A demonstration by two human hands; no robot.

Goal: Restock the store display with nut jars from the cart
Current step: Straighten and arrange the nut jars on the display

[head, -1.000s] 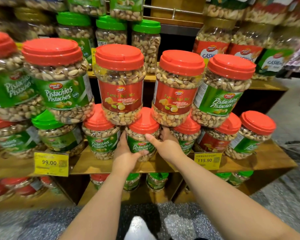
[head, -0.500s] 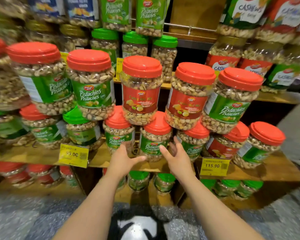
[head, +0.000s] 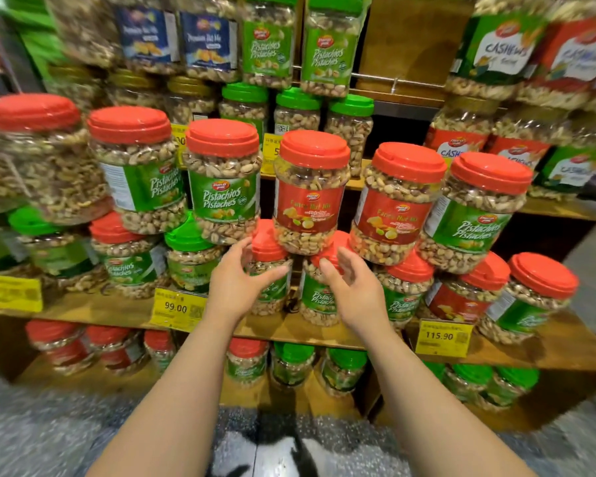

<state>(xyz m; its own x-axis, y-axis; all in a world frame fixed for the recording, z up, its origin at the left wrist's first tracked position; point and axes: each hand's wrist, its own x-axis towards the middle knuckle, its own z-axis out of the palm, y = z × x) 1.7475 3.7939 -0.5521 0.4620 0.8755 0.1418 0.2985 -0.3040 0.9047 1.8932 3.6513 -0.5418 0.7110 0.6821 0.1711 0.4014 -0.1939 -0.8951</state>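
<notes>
Now both hands are off the jars: left hand (head: 236, 282) and right hand (head: 350, 287) hang open, empty, just in front of the two small pistachio jars (head: 315, 297) on the wooden shelf (head: 124, 309). A second ago they pressed one. Above these, Fancy Nut Mix jar (head: 310, 194) rests stacked. Placement judged done; cart out of view.

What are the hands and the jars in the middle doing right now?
left hand: open, holding nothing
right hand: open, holding nothing
small pistachio jar: upright on the shelf, red lid on
Fancy Nut Mix jar: stacked on the smaller jars' lids, lid on
</notes>
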